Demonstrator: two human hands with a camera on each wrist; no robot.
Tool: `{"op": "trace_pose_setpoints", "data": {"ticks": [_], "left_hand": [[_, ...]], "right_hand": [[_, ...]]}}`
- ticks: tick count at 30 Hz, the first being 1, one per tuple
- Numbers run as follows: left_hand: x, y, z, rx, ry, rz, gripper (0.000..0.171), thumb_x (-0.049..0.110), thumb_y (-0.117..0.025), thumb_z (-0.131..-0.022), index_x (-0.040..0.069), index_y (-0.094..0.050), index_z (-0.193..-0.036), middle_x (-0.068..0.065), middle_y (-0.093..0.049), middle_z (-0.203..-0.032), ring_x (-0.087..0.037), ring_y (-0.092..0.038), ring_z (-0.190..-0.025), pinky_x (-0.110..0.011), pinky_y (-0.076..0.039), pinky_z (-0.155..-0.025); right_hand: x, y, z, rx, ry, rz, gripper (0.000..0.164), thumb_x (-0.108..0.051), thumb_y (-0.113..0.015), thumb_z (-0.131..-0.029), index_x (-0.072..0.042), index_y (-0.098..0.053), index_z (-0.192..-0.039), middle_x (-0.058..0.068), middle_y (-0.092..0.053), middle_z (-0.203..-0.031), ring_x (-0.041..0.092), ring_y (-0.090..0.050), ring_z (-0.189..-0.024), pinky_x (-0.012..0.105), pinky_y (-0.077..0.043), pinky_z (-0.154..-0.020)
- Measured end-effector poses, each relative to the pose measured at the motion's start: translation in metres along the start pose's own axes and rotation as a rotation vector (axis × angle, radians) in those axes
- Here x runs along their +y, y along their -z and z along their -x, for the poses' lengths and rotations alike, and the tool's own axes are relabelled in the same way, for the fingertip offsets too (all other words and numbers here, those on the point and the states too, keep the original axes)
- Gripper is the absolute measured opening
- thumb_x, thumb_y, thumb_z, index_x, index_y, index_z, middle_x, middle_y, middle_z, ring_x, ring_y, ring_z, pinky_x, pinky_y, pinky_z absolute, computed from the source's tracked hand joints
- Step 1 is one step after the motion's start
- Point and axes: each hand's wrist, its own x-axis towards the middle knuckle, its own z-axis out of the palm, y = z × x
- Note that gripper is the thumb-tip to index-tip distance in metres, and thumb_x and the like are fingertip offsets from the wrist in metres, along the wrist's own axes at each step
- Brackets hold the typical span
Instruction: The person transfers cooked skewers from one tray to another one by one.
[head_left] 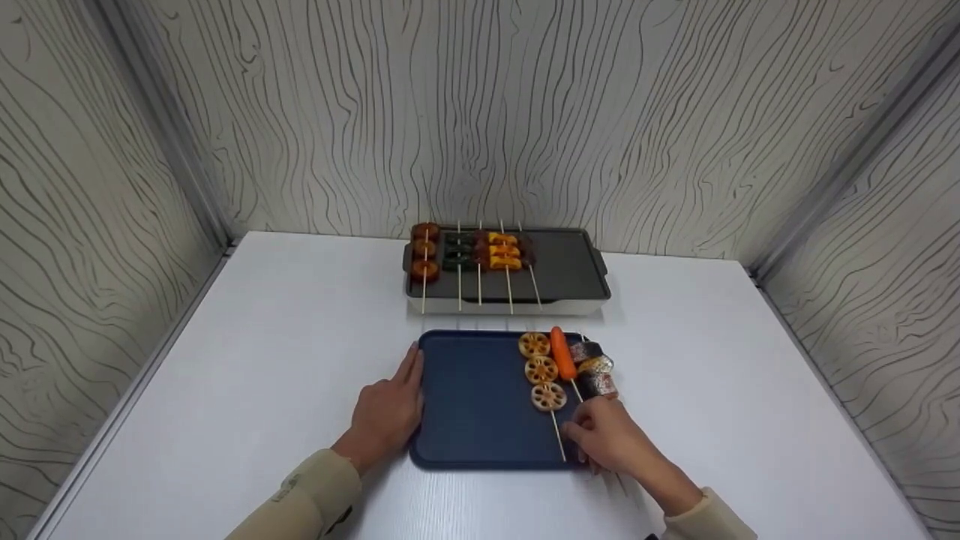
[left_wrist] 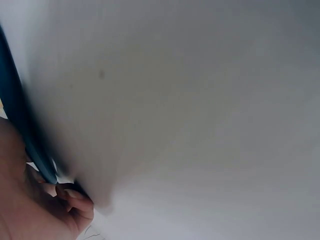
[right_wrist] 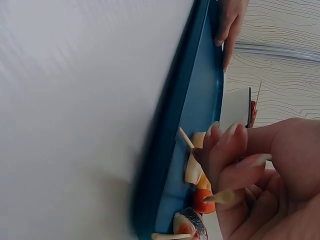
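Note:
My left hand (head_left: 386, 412) holds the left edge of a blue tray (head_left: 480, 405), its fingertips (left_wrist: 80, 202) at the rim in the left wrist view. At the tray's right side my right hand (head_left: 607, 435) pinches the wooden stick of an orange sausage-shaped skewer (head_left: 562, 352); the stick's end pokes out between the fingers in the right wrist view. Just left of it lies a skewer of lotus root slices (head_left: 541, 370). To its right, a skewer of dark-skinned, fish-like chunks (head_left: 598, 382) overlaps the tray's right rim, its lower part hidden by my right hand.
Behind the tray stands a flat grill (head_left: 570, 262) with several skewers, including round brown pieces (head_left: 425, 250), dark green ones (head_left: 459, 251) and yellow ones (head_left: 505, 251). All stand on a white table (head_left: 300, 315) enclosed by wood-grain panels (head_left: 480, 112).

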Motion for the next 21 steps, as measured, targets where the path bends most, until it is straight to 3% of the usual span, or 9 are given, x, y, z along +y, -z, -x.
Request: {"op": "trace_pose_setpoints", "data": {"ticks": [11, 16, 21], "left_hand": [[-0.001, -0.001, 0.000, -0.004, 0.000, 0.001, 0.053, 0.018, -0.054, -0.102, -0.002, -0.047, -0.150, -0.012, -0.044, -0.159, -0.016, -0.038, -0.050, -0.033, -0.039, -0.048], [0.001, -0.001, -0.001, -0.029, 0.017, -0.004, 0.053, 0.019, -0.054, -0.103, -0.001, -0.046, -0.152, -0.010, -0.043, -0.160, -0.014, -0.037, -0.050, -0.032, -0.038, -0.048], [0.001, -0.001, -0.001, -0.043, 0.024, -0.022, 0.052, 0.019, -0.053, -0.104, 0.000, -0.046, -0.152, -0.009, -0.043, -0.160, -0.012, -0.035, -0.049, -0.030, -0.037, -0.046]], "right_hand": [[-0.006, 0.018, 0.003, 0.011, 0.076, 0.024, 0.018, -0.011, -0.063, -0.100, 0.001, -0.070, -0.090, 0.002, -0.064, -0.060, 0.009, -0.054, -0.041, 0.028, -0.046, -0.040], [-0.008, 0.034, 0.005, 0.066, 0.118, 0.084, 0.016, -0.015, -0.066, -0.099, 0.000, -0.071, -0.093, 0.001, -0.065, -0.066, 0.012, -0.059, -0.051, 0.028, -0.048, -0.047], [-0.008, 0.056, 0.005, 0.143, 0.126, 0.122, 0.016, -0.016, -0.066, -0.099, -0.002, -0.070, -0.103, 0.005, -0.070, -0.086, 0.017, -0.064, -0.068, 0.029, -0.051, -0.057]]}}
